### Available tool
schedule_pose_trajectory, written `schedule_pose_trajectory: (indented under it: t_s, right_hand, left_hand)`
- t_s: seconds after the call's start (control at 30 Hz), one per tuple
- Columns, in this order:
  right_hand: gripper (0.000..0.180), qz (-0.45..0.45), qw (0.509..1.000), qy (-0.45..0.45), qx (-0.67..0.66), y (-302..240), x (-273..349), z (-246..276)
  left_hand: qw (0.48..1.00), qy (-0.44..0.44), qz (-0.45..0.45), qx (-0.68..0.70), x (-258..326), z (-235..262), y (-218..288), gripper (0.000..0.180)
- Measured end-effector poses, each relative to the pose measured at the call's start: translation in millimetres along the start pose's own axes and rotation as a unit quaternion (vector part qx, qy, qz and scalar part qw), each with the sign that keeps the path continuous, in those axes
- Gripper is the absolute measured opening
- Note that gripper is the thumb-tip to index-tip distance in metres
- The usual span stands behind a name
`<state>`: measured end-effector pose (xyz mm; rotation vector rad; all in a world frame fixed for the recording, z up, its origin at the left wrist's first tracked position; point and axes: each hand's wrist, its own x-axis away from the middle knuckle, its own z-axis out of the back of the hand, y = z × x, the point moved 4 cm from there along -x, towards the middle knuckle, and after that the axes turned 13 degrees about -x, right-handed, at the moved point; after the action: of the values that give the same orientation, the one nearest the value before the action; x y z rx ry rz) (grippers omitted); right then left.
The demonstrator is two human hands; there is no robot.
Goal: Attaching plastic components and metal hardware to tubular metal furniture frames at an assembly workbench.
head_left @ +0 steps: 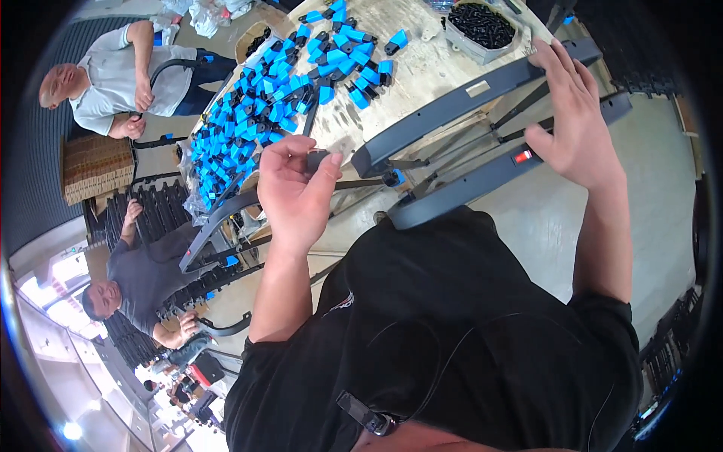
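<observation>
One small dark piece (318, 159) in a pinch

Your left hand (294, 192) pinches it between thumb and fingers, just beside the left end of the upper curved bar (431, 118). Your right hand (576, 128) is spread: fingers over that bar near its right end, thumb apart from them, by the lower curved bar (467, 189); thumb contact cannot be told. A red insert (522, 157) sits in the lower bar near your thumb. On the table (422, 75): a heap of blue-and-black pieces (263, 102), plus a container of black parts (482, 24).
</observation>
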<state>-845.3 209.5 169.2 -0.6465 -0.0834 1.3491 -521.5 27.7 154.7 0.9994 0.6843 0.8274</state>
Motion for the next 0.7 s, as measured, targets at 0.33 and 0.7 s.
schedule_pose_trajectory:
  t_s: [0.33,0.7]
  right_hand:
    - [0.075,0.005,0.999,-0.009,0.031,-5.9,-18.9,-0.8]
    - [0.081,-0.024,0.999,0.003,0.031,6.4,-21.3,-5.0]
  left_hand:
    - [0.986,-0.055,-0.072,-0.141,-21.9,-6.1,7.8,0.036]
    - [0.95,-0.073,-0.226,-0.202,-64.4,-103.3,79.9,0.02]
